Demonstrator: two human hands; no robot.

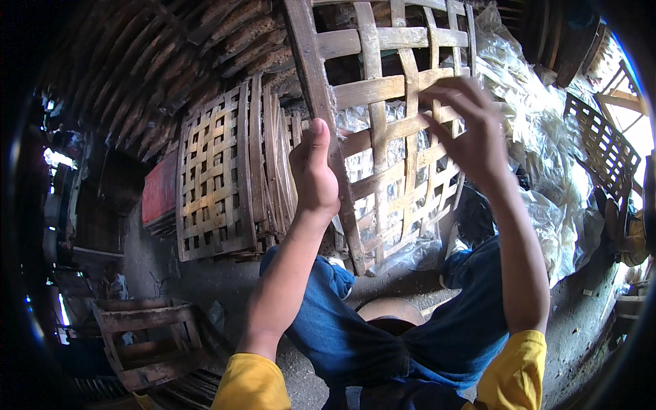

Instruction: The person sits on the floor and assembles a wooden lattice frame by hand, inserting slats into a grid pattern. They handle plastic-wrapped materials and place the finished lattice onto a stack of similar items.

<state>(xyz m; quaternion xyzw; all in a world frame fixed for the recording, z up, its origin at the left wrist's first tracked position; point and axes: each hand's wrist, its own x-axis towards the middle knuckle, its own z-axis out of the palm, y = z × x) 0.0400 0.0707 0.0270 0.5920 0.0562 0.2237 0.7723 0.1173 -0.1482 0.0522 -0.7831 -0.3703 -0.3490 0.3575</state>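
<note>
The left hand kept its grip on the thick wooden side rail of a woven bamboo panel, thumb lying up along the rail and fingers wrapped behind it. The right hand was spread wide over the lattice, fingertips touching the flat bamboo strips near the panel's right edge, clasping nothing. The panel stood tilted in front of the person, its lower end down by the knees in blue trousers. Behind it lay crumpled clear plastic sheeting. To the left, a stack of finished woven panels leaned upright on the dirt floor, with a wooden crate near the lower left corner.
</note>
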